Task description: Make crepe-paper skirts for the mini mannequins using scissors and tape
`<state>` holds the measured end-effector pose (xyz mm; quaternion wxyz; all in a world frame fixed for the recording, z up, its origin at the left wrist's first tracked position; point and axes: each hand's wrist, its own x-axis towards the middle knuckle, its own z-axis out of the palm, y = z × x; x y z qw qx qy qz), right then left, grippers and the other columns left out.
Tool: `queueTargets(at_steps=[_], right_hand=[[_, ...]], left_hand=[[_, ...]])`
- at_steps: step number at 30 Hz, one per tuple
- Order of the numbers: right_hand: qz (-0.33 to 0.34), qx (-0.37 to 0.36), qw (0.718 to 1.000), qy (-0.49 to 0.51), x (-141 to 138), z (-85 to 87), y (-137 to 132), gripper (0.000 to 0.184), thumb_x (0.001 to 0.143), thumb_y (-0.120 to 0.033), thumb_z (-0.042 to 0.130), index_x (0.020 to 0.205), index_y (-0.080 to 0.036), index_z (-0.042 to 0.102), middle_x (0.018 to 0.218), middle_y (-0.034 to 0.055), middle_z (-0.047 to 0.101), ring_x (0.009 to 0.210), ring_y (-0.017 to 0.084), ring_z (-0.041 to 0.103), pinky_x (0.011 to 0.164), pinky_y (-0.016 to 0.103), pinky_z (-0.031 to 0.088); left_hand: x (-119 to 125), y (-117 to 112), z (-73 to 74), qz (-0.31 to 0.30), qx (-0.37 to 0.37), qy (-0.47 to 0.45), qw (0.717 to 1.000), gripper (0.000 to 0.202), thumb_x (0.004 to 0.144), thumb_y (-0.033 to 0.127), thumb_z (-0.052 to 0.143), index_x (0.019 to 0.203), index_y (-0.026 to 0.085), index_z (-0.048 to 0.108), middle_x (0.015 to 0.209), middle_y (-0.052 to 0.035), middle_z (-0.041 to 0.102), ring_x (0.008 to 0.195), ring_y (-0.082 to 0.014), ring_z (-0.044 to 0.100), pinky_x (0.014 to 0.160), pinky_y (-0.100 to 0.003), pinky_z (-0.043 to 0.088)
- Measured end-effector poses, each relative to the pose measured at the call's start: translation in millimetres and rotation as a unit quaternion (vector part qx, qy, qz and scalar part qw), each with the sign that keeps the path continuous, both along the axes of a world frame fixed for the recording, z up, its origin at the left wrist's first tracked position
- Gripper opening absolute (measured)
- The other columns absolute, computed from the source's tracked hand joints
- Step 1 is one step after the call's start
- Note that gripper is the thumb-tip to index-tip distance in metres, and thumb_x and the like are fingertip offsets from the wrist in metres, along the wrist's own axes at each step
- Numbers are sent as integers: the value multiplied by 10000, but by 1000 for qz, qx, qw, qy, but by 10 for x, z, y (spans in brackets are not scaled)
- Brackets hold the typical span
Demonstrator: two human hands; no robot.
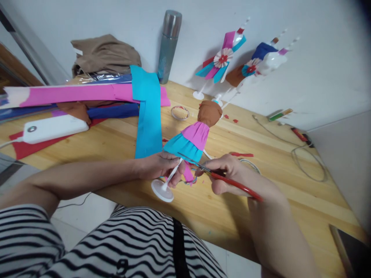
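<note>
My left hand [164, 165] is closed around the lower part of a small dress-form figure, by its white stand [174, 172] and the hem. The figure leans away from me over the table, dressed in a brown paper top [209, 113], a pink ruffle [195, 134] and a turquoise skirt [182, 148]. My right hand [227, 173] grips red-handled scissors [232, 184]. Their blades lie along the lower edge of the turquoise skirt; whether paper is between them I cannot tell. Below the hem, a pink scrap [189, 173] shows near my left fingers.
Turquoise paper strips [149, 127] and a long pink strip [87, 94] lie to the left, by a white power bank [55, 128]. A flask [169, 48] and decorated figures [224, 58] stand at the back. A cable [294, 154] and a utility knife [280, 115] lie right. A dark device [348, 251] sits at the near right.
</note>
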<state>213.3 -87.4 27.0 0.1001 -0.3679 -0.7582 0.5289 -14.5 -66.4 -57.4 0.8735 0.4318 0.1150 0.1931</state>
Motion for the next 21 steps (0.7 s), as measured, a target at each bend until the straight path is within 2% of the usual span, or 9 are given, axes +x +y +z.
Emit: queueTargets(at_steps=[3, 6, 10, 16, 21], right_hand=[[12, 13, 1000, -25, 13, 23, -17, 233, 770, -358, 671, 808, -129, 645, 562, -59, 373, 501, 67, 305, 446, 200, 266], [24, -1, 999, -49, 6, 54, -18, 269, 766, -393, 647, 828, -131, 628, 623, -29, 482, 519, 78, 375, 457, 204, 313], [42, 25, 997, -56, -17, 55, -18, 317, 779, -439, 622, 863, -133, 618, 722, 11, 563, 550, 91, 407, 487, 221, 342], [37, 69, 992, -100, -64, 84, -84, 530, 784, -650, 546, 927, -146, 624, 726, 18, 580, 577, 113, 431, 529, 243, 339], [31, 97, 987, -124, -81, 91, -118, 678, 737, -775, 438, 934, -153, 622, 688, 11, 564, 574, 119, 405, 537, 251, 315]], left_hand=[[0, -2, -4, -2, -3, 12, 1000, 368, 858, 493, 521, 809, 131, 565, 559, -19, 619, 474, -123, 519, 546, -263, 394], [3, -2, -25, -3, -5, 14, 1000, 386, 838, 521, 537, 804, 137, 562, 560, -17, 620, 469, -123, 510, 530, -259, 387], [6, 4, -64, -5, -5, 14, 1000, 376, 835, 515, 544, 814, 140, 561, 560, -10, 613, 479, -126, 509, 532, -255, 379], [12, 11, -52, -3, 10, 32, 999, 349, 900, 434, 452, 766, 134, 567, 524, -12, 574, 492, -125, 514, 561, -260, 380], [5, 11, -24, -8, -11, 41, 999, 314, 872, 408, 491, 731, 139, 573, 489, -2, 558, 471, -124, 508, 535, -248, 390]])
